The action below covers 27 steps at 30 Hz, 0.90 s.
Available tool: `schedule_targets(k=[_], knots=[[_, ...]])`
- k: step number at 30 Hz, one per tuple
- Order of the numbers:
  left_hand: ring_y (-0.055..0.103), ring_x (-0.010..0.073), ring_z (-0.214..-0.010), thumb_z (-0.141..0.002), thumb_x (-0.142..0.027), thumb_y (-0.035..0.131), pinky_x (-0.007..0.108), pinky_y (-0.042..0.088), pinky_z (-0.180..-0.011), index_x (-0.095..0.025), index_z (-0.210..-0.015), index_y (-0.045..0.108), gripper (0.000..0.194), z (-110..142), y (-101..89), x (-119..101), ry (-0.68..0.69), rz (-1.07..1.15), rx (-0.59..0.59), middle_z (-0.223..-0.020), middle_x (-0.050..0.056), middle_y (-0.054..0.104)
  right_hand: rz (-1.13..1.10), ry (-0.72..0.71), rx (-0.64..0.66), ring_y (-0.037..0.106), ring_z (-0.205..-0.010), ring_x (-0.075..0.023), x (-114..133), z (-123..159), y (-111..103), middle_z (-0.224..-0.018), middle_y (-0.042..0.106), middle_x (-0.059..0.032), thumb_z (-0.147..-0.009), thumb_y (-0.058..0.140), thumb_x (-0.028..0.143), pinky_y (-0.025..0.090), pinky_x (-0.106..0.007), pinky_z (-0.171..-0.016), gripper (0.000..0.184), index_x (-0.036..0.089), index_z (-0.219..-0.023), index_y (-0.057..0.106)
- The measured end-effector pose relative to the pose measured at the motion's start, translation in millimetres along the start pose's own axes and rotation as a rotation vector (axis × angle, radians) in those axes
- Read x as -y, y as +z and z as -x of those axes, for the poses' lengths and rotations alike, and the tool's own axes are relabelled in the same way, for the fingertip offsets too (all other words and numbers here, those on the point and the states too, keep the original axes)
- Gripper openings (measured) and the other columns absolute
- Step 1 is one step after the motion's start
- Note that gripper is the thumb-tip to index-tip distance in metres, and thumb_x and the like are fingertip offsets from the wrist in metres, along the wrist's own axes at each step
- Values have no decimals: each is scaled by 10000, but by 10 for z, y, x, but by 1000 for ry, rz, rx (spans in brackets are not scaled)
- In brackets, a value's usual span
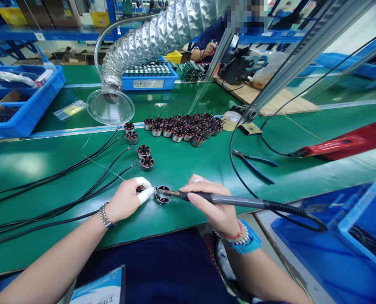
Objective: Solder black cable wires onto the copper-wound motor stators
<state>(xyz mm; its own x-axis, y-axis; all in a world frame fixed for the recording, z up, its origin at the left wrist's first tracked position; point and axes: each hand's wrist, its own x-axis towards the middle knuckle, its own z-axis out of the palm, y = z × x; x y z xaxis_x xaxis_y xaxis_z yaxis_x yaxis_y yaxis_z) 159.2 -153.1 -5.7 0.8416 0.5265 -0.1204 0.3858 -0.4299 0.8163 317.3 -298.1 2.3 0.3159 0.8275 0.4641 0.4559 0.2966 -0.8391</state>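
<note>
1. Slanting across the workbench's near edge, the soldering iron pointed its tip left.
2. The right hand gripped it pen-like.
3. The left hand pinched thin wire.
4. Under the tip, the motor part faced upward near that edge.

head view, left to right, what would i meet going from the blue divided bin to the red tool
Blue divided bin, left hand, nearest round metal part, right hand, pliers, red tool.
</note>
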Motion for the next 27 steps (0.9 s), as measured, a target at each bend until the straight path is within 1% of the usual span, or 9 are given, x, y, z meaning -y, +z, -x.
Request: schedule_targets(k=[7,12,18,23,27], knots=[[510,131,-613,-767,-293,498,232,384,-590,-159,-709,566,162,4,7,4,3,-22,4,-674,6,599,5,0,29,497,-601,-160,-8,9,-35,-628,614,-31,-770,551,156,408,-317,-554,149,192,-816,688],[511,129,-611,-770,-294,498,231,383,-590,-159,-707,564,163,-1,7,-6,2,-31,-2,-674,5,598,5,-20,15,485,-600,-155,-8,2,-37,-611,592,-26,-767,547,131,394,-309,-549,156,189,-816,684],[517,134,-618,-767,-293,498,232,390,-594,-159,-707,565,161,1,13,-10,-2,-31,1,-675,7,601,6,-16,37,495,-607,-159,-13,16,-38,-626,606,-27,-768,550,145,401,-313,-553,153,192,-822,686],[514,130,-610,-768,-292,495,231,391,-590,-157,-709,567,163,6,-3,-19,0,-43,6,-671,6,601,10,-5,-1,492,-593,-159,6,3,-54,-612,599,-34,-768,546,157,405,-316,-550,146,182,-800,687],[513,127,-603,-773,-293,490,229,390,-584,-155,-710,567,170,1,-6,-25,14,-62,3,-665,2,600,-29,-23,-12,491,-608,-157,-7,8,-57,-623,599,-32,-770,549,135,396,-310,-555,159,184,-827,689]])
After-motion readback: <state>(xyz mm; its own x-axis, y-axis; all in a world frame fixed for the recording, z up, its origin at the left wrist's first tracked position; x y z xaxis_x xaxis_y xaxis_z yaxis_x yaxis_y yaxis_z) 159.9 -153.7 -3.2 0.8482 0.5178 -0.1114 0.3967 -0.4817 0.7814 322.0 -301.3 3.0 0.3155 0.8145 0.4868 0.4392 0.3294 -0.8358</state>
